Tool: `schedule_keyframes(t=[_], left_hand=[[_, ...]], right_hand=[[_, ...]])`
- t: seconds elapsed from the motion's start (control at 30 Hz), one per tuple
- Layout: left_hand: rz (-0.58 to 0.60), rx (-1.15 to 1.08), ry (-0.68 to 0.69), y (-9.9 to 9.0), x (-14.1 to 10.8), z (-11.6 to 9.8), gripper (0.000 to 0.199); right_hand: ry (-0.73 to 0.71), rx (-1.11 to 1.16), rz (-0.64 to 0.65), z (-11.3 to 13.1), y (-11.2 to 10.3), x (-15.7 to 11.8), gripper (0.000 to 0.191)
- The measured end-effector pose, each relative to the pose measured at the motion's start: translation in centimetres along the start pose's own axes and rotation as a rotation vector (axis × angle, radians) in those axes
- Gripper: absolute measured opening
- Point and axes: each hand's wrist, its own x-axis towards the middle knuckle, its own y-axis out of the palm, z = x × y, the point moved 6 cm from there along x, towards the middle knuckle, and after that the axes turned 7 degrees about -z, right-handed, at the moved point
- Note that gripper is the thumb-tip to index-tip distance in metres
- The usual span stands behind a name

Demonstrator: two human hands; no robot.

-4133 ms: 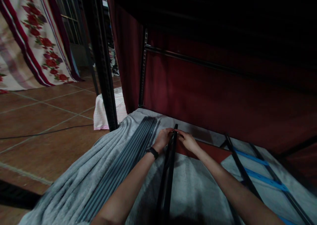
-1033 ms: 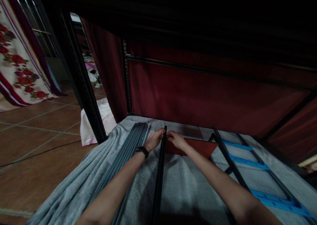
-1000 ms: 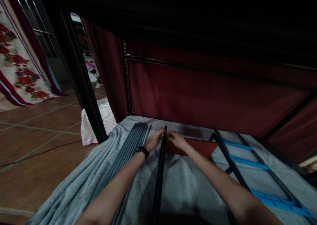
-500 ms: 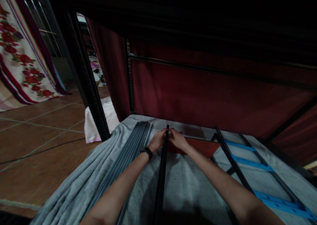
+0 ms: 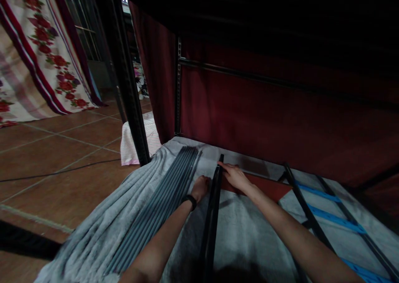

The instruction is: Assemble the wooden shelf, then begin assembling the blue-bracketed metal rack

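A long black metal bar [image 5: 212, 216] runs away from me over a grey blanket [image 5: 240, 229]. Near its far end, my right hand [image 5: 234, 176] grips the bar from the right, fingertips on its top edge. My left hand [image 5: 200, 186], with a black band on the wrist, is curled closed just left of the bar; whatever its fingers may hold is hidden. Beside that hand lies a row of several thin grey rods [image 5: 165, 200]. A reddish-brown flat board [image 5: 264, 186] lies partly behind my right forearm.
At the right lies a black frame with blue crossbars [image 5: 335, 218]. A black slotted upright post [image 5: 132, 87] stands at the left, and dark red cloth [image 5: 264, 112] hangs behind. Dark structure spans overhead. A cable [image 5: 62, 173] crosses the tiled floor [image 5: 77, 146] near a floral curtain [image 5: 43, 50].
My left hand has come off the bar's far end and moved back toward me, curled. The right hand stays at the bar. The view has shifted slightly left.
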Motion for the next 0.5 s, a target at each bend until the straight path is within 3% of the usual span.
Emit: schedule_keyframes(t=[0.17, 0.5], left_hand=[[0.068, 0.143, 0.026, 1.4, 0.2, -0.1, 0.027], [0.146, 0.251, 0.128, 1.7, 1.1, -0.9, 0.027]], right_hand=[[0.021, 0.005, 0.021, 0.0, 0.0, -0.1, 0.058], [0.026, -0.009, 0.021, 0.3, -0.1, 0.1, 0.058]])
